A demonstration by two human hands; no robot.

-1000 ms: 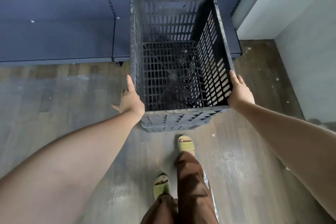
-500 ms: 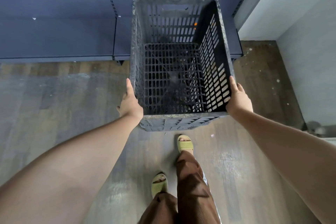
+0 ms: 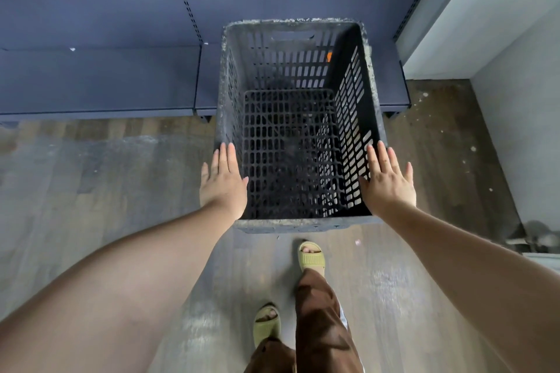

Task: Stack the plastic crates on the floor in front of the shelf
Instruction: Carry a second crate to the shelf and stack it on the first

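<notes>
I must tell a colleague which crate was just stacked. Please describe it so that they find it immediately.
Find the dark blue shelf along the wall; at its right end, near the corner, a dark slotted plastic crate stands on the wood floor. Its rim is scuffed grey-white, something orange shows through its far wall, and the left hand and right hand spread open at its near corners.

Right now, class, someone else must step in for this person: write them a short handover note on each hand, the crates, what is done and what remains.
Left hand: open, fingers spread flat at the top crate's left rim, no grip.
Right hand: open, likewise at the right rim.
The crate sits in front of the blue shelf, above the floor; what it rests on is hidden.
Done: this crate appears placed.
Left: check that it sits square; no other loose crates are in view.
</notes>
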